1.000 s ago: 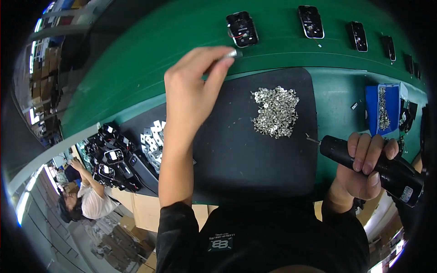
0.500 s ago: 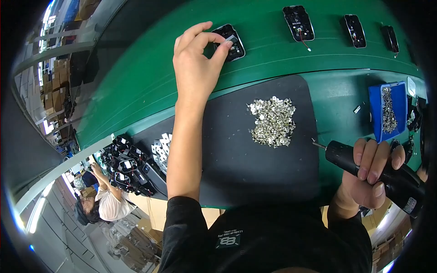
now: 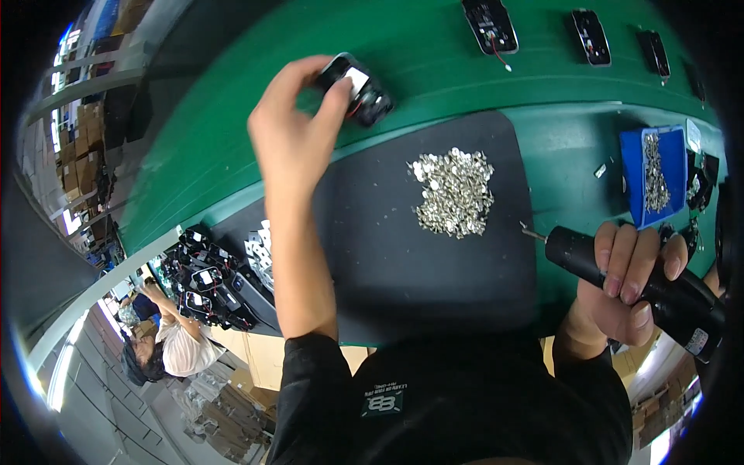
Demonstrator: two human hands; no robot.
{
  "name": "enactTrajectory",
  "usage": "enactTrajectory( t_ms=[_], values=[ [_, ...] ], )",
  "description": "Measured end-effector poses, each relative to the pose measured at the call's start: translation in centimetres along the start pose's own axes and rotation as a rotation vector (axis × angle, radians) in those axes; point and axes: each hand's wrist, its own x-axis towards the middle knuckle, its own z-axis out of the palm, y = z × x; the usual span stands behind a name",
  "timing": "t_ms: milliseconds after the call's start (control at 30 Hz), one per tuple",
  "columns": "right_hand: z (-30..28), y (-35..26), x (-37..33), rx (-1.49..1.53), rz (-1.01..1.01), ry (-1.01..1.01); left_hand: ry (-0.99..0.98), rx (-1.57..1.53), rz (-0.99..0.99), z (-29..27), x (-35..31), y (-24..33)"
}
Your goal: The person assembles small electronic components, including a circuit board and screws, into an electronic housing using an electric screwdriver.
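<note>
At the far left of the middle, my left hand (image 3: 298,132) grips a black device housing (image 3: 372,105), thumb across its face and fingers at its far edge. A white rectangular piece (image 3: 357,80) shows beside the thumb; the housing is blurred by motion. On the right, my right hand (image 3: 632,275) is wrapped round a black electric screwdriver (image 3: 573,252), its bit pointing left toward the mat. Between the hands, a pile of small silvery screws (image 3: 456,192) lies on the dark mat (image 3: 387,287).
Several open black housings (image 3: 490,25) lie along the green surface (image 3: 434,70) at the back. A blue bin (image 3: 678,167) of screws stands right. Left are white plates (image 3: 260,252) and a heap of black housings (image 3: 205,277); another person (image 3: 182,341) works beyond.
My left hand has moved left and now grips the housing, where before it pinched a small piece over it. The other housings have shifted in view. My right hand still holds the screwdriver.
</note>
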Motion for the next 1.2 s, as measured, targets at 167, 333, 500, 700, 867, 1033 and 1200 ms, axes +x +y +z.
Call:
enactTrajectory(
  t_ms=[167, 333, 500, 700, 867, 1033, 1200],
  values=[
    [0.2, 0.0, 0.5, 0.039, 0.031, -0.060, -0.147, 0.170, -0.018, -4.0, -7.8, 2.9],
    [1.0, 0.0, 0.5, 0.062, 0.110, -0.162, -0.265, 0.130, -0.078, -4.1, -13.6, 2.2],
    [3.4, 0.4, -0.2, 0.047, 0.166, -0.238, -0.055, -0.005, 0.168, -3.9, -15.8, 2.4],
    [6.1, 0.7, -0.9, 0.071, 0.233, -0.324, -0.062, 0.013, 0.420, -2.4, -16.2, 4.4],
    [6.8, 1.3, -1.2, 0.124, 0.218, -0.462, -0.098, -0.032, 0.421, -1.7, -17.4, 4.3],
    [7.5, 1.0, -1.5, 0.214, 0.217, -0.427, -0.020, -0.118, 0.358, -2.2, -18.4, 4.1],
    [8.2, 0.7, -1.4, 0.310, 0.302, -0.338, 0.026, -0.181, 0.321, -2.5, -19.0, 4.2]
  ],
)
